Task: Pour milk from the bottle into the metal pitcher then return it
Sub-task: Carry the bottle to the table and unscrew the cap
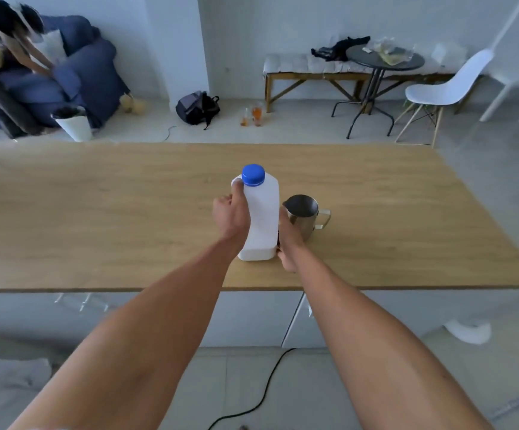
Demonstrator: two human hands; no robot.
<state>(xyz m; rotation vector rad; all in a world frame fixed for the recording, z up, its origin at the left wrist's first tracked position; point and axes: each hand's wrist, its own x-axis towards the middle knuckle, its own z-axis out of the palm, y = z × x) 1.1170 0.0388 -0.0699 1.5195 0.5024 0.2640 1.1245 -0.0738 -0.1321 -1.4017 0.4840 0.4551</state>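
A white milk bottle (262, 218) with a blue cap (253, 174) stands upright on the wooden table (127, 218), cap screwed on. My left hand (231, 214) is wrapped around its left side, thumb up near the cap. My right hand (287, 240) presses against the bottle's lower right side, its fingers partly hidden behind the bottle. Just right of the bottle stands the metal pitcher (303, 214), upright, handle pointing right, nothing visible inside. My right hand lies between bottle and pitcher, close to the pitcher's wall.
The table's near edge runs just below my hands, with white cabinets under it. Beyond the far edge are a blue sofa (65, 76), a white bin (75, 122), a backpack (197, 108), a bench, a round dark table (385, 58) and a white chair (447, 85).
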